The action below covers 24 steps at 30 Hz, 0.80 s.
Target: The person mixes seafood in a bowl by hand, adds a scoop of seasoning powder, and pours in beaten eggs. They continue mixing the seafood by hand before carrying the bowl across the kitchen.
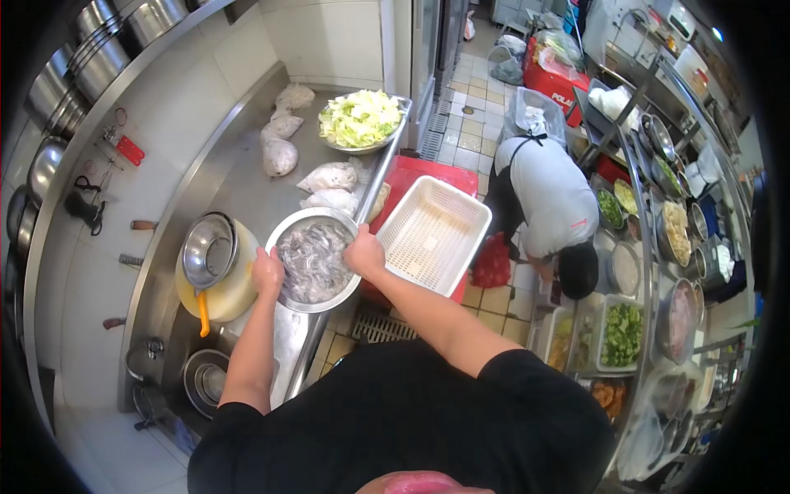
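A round metal bowl (349, 291) sits at the metal counter's edge, filled with glossy grey pieces (314, 262) that look like raw shrimp. My left hand (267, 272) is closed on its left rim, and my right hand (364, 253) grips the rim opposite. Just right of the bowl, a white perforated plastic basket (434, 235) rests on something red. Left of my left hand, a metal strainer (207, 253) with an orange handle lies on a pale round container (234, 309). Knotted plastic bags (327, 178) lie beyond the bowl.
A bowl of chopped cabbage (362, 120) stands at the counter's far end. To the right, a person in a white shirt (547, 177) bends beside shelves with containers of greens (623, 333). Nested metal bowls (200, 380) sit in the sink at lower left.
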Tool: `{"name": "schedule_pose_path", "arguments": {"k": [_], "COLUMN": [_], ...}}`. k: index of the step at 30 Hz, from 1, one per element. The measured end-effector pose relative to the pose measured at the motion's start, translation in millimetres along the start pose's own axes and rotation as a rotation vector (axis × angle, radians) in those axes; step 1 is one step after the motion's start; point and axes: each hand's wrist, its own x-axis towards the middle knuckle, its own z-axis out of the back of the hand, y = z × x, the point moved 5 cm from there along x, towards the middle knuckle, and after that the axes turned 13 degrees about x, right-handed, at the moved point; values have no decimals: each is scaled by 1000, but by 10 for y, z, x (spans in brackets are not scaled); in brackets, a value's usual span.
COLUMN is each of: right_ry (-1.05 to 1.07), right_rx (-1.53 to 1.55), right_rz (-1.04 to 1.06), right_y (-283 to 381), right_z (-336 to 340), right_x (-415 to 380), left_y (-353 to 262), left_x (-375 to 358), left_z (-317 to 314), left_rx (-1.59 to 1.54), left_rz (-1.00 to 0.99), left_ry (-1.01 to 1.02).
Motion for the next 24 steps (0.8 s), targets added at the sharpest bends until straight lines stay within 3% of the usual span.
{"name": "schedule_pose_path", "arguments": {"k": [24], "right_ry": [-86], "right_rx": [96], "right_rz": [32], "right_y": [-73], "right_z": [-11], "right_x": [-21], "left_y": [-45], "left_x": [-65], "left_z": [74], "left_rx": [-11], "left_rz": [-43], "left_ry": [-11]}}
